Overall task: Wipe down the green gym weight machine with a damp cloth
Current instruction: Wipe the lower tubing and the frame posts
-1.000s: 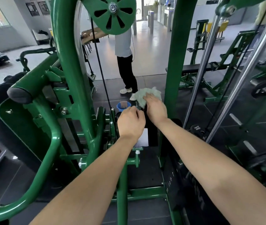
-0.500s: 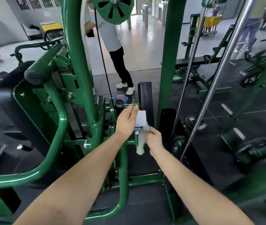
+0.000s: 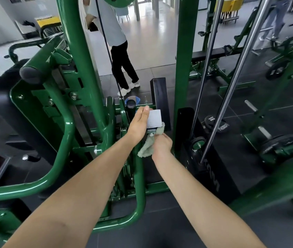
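Note:
The green weight machine (image 3: 81, 72) fills the left and centre, with thick green tubes and a curved bar (image 3: 65, 158) low on the left. At its middle sits a small grey metal plate (image 3: 154, 118) on a bolt. My left hand (image 3: 139, 122) lies against the plate's left edge with fingers straight. My right hand (image 3: 161, 144) grips a pale green cloth (image 3: 146, 149) just under the plate; the cloth wraps up around the plate's lower right corner and hangs down to the left.
A green upright (image 3: 185, 59) stands right of my hands, two chrome guide rods (image 3: 211, 56) beyond it. A black weight stack (image 3: 211, 169) sits at lower right. A person (image 3: 122, 68) stands behind the machine near a blue bucket (image 3: 133, 100). Other green equipment (image 3: 285, 144) crowds the right.
My right hand has come down with the cloth from above the plate to below it. My left hand has stayed at the plate's left edge. The view has tilted downward.

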A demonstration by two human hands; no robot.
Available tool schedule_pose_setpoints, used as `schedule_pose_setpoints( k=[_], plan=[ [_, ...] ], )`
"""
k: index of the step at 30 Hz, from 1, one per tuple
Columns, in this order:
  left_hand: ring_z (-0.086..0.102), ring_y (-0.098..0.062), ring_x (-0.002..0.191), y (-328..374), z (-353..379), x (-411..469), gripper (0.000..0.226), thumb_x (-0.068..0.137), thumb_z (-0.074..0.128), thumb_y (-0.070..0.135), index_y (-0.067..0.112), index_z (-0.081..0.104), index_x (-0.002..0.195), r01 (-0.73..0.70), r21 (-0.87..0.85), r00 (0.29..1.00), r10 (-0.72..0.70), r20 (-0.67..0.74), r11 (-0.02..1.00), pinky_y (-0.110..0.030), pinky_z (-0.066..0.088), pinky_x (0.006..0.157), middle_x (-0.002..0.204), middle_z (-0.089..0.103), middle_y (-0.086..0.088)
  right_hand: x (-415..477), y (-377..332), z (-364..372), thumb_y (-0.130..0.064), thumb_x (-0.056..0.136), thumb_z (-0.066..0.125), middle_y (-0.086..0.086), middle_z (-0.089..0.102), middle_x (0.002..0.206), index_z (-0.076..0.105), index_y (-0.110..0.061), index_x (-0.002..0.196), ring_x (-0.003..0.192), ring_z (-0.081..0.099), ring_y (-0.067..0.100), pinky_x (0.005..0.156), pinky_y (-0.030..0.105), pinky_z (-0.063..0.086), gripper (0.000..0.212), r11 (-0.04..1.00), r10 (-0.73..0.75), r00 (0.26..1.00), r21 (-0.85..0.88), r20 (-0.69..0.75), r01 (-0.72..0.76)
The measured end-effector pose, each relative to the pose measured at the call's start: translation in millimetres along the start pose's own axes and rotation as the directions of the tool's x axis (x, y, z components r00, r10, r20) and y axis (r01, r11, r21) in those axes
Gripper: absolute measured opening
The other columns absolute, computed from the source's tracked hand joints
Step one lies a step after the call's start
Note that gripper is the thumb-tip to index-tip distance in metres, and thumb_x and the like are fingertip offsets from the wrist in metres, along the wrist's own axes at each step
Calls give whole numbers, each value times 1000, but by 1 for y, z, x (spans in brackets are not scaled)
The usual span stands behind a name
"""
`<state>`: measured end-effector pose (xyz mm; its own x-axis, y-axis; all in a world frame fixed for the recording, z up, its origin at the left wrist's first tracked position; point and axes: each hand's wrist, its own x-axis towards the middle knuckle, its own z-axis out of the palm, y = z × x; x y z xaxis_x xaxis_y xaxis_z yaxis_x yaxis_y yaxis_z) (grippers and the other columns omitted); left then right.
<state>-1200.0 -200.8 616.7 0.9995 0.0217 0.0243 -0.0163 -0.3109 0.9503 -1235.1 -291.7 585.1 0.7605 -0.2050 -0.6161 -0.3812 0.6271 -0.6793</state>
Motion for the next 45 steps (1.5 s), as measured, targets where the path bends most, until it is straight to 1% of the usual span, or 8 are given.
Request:
schedule_pose_setpoints(
  k=[5,8,13,18,24,29,35,45],
  plan=[
    [55,5,98,11,3,-8,39,109,32,59,31,58,118,39,15,999,-39,-6,999,-11,37,82,127,63,2,1,-19,8,-14,105,53,13,66,114,65,-5,112,91,61,25,77,35,54,17,971,226,974,82,-3,-225],
    [54,5,93,11,4,-9,42,111,31,55,25,59,121,39,30,999,-38,-20,999,-10,37,78,125,65,-2,2,-16,7,0,100,51,22,58,136,58,-1,135,83,62,31,48,32,56,36,964,222,975,145,15,-221],
    [53,6,97,11,1,-7,42,110,30,57,28,57,124,40,46,999,-39,-8,998,-13,35,82,125,63,3,0,-23,7,-1,111,29,31,38,156,48,14,128,140,45,45,57,25,55,30,955,221,960,161,174,-249],
    [57,-6,108,7,-1,-6,46,108,31,62,29,58,123,31,47,1000,-31,0,998,-18,37,88,127,64,-1,11,-30,-5,8,100,33,17,59,101,56,3,96,110,64,27,85,36,59,23,913,352,923,161,155,-375],
    [57,-9,105,9,0,-5,44,111,32,54,20,58,123,53,30,999,-53,13,998,-21,40,89,125,64,-8,-1,-1,-35,13,96,42,8,69,95,66,-8,113,90,67,19,92,35,56,36,979,27,992,198,125,-52],
    [54,2,98,8,3,-5,43,111,29,55,25,58,123,54,49,998,-53,-25,997,-15,36,83,122,64,0,24,32,-37,-7,96,53,-4,71,84,73,-23,95,80,65,16,76,34,53,25,866,-386,920,-317,68,387],
    [56,-6,106,6,4,-4,45,110,28,57,26,57,124,42,50,999,-41,-29,998,-21,38,86,123,64,0,25,33,-18,-2,90,52,13,73,97,67,-13,100,93,68,39,78,44,56,21,294,-438,850,-848,292,442],
    [55,-9,107,14,3,-5,45,111,30,54,21,57,126,54,7,998,-54,-23,999,-22,39,87,130,62,-5,26,65,-62,3,71,72,4,67,115,75,-9,107,98,62,27,77,36,59,38,-370,-604,337,-629,722,684]
  ],
)
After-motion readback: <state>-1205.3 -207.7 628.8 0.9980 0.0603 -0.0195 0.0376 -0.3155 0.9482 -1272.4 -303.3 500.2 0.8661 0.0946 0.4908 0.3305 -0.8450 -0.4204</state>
